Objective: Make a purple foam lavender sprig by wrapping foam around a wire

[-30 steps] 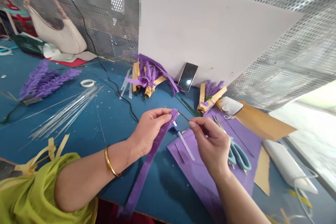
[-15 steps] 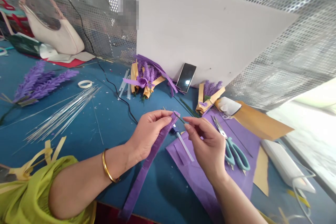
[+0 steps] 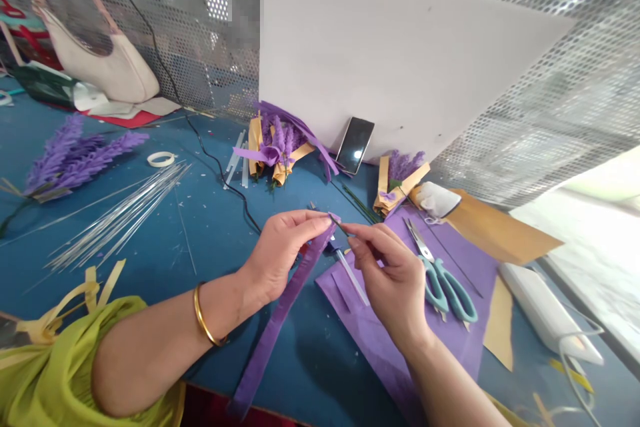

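Note:
My left hand (image 3: 284, 248) pinches the top end of a long purple foam strip (image 3: 280, 320) that hangs down towards the table's front edge. My right hand (image 3: 395, 273) is closed in a pinch on a thin green wire stem (image 3: 341, 227), whose tip touches the strip's top end. Below the hands lie a purple foam sheet (image 3: 380, 333) and a clear glue stick (image 3: 353, 276). Teal-handled scissors (image 3: 443, 280) rest on the sheet just right of my right hand.
A bundle of thin silver wires (image 3: 125, 213) and a tape roll (image 3: 161, 159) lie at left on the blue table (image 3: 200, 240), with purple foam flowers (image 3: 75, 157) beyond. Wrapped bouquets (image 3: 277, 147), a phone (image 3: 356, 144) and a white board (image 3: 400, 53) stand behind. A glue gun (image 3: 545, 313) lies at right.
My right hand has moved a little left, bringing the wire's tip onto the top of the purple strip. The left hand has kept its grip and barely shifted.

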A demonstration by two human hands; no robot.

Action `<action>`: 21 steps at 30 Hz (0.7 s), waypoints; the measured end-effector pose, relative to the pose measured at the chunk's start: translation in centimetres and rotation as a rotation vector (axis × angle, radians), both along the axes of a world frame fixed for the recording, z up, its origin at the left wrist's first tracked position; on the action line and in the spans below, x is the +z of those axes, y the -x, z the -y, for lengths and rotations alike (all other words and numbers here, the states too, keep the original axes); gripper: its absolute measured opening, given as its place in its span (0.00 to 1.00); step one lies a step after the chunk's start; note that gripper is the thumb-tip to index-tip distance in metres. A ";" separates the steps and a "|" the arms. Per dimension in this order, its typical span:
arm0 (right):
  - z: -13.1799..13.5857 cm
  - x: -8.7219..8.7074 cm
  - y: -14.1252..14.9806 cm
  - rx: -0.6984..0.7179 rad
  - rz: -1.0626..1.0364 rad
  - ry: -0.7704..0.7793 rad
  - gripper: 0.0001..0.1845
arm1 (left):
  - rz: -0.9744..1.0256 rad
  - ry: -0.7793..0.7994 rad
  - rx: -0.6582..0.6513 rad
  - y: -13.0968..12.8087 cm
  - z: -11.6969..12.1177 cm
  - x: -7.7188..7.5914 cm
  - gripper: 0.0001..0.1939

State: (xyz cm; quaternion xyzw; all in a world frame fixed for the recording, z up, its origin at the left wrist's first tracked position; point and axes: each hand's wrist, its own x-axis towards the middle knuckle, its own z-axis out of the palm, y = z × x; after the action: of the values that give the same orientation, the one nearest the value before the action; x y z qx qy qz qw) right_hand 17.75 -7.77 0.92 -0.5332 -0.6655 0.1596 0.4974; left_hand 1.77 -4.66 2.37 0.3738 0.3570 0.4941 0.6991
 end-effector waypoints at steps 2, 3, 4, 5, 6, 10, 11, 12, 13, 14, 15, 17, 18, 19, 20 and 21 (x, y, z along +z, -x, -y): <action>0.0 0.0 0.1 -0.003 0.009 0.006 0.09 | -0.045 0.027 0.040 0.0 0.0 0.1 0.08; 0.1 0.0 0.1 -0.004 0.011 0.007 0.09 | -0.058 0.034 0.056 -0.1 0.0 0.2 0.07; 0.1 0.1 0.1 -0.007 0.010 0.007 0.08 | -0.064 0.034 0.065 -0.1 -0.1 0.2 0.07; 0.2 0.1 0.2 -0.008 0.008 0.005 0.08 | -0.065 0.033 0.071 -0.2 -0.1 0.3 0.07; 0.2 0.1 0.2 -0.008 0.006 0.003 0.08 | -0.064 0.031 0.075 -0.2 -0.1 0.3 0.07; 0.4 0.2 0.1 -0.010 0.011 0.003 0.07 | -0.055 0.029 0.092 -0.2 -0.1 0.3 0.08; 0.4 0.2 0.1 -0.013 0.014 0.005 0.07 | -0.054 0.028 0.089 -0.2 -0.1 0.3 0.07; 0.4 0.3 0.1 -0.016 0.018 0.006 0.07 | -0.053 0.031 0.087 -0.2 -0.1 0.3 0.07; 0.4 0.3 0.1 -0.018 0.020 0.008 0.07 | -0.053 0.036 0.085 -0.2 -0.1 0.3 0.07; 0.4 0.3 0.1 -0.020 0.021 0.011 0.07 | -0.050 0.039 0.083 -0.1 0.0 0.3 0.07; 0.4 0.3 0.1 -0.022 0.021 0.014 0.07 | -0.044 0.034 0.080 -0.1 0.0 0.4 0.07; 0.3 0.2 0.2 -0.024 0.024 0.020 0.08 | -0.027 0.000 0.070 -0.1 0.0 0.5 0.08; 0.3 0.2 0.2 -0.024 0.027 0.020 0.08 | -0.024 -0.020 0.068 0.0 0.0 0.5 0.10; 0.3 0.1 0.2 -0.024 0.032 0.019 0.08 | -0.030 -0.037 0.072 0.0 0.0 0.5 0.11; 0.2 0.1 0.2 -0.020 0.037 0.016 0.08 | -0.047 -0.042 0.085 0.0 0.0 0.4 0.11; 0.2 0.1 0.2 -0.015 0.044 0.014 0.08 | -0.071 -0.037 0.104 0.0 0.0 0.4 0.10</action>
State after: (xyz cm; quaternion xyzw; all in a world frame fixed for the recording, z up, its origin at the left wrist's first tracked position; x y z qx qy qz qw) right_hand 17.55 -7.98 0.97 -0.5451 -0.6712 0.1484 0.4800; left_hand 1.80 -4.62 2.76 0.3848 0.3914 0.5227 0.6523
